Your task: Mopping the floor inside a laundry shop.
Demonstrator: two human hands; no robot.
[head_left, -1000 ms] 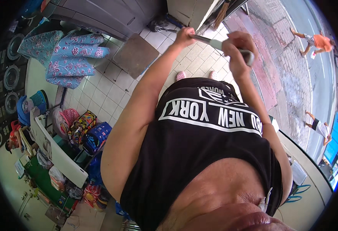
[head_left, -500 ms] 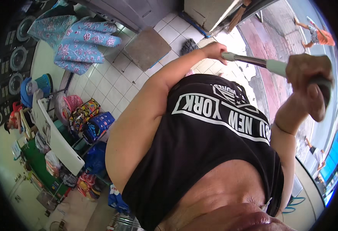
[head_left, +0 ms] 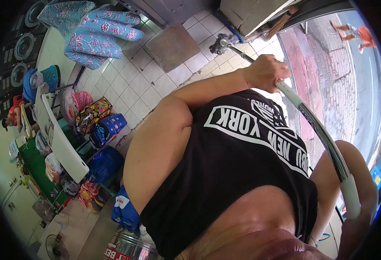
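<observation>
A mop runs from the tiled floor up past my chest, its handle point(head_left: 325, 145) shiny metal with white sections. Its grey, stringy mop head point(head_left: 220, 45) rests on the floor near the doorway. My left hand point(head_left: 266, 73) is closed round the handle partway along, the arm reaching across in front of my black sleeveless shirt. Close to the camera at the lower right, my right hand point(head_left: 357, 227) grips the white upper end; its fingers are partly dark and hard to see.
A flat brown board point(head_left: 173, 47) lies on the tiles. Flower-patterned blue cloth point(head_left: 99, 37) hangs at upper left. Bags point(head_left: 108, 129), a white tabletop point(head_left: 62, 138) and washing machines point(head_left: 24, 46) stand to the left. A broom point(head_left: 281, 23) leans by the doorway; a person in orange point(head_left: 366, 37) is outside.
My right hand has come down and nearer to me with the handle's upper end. The left hand has shifted right, and the lower handle and mop head show more fully.
</observation>
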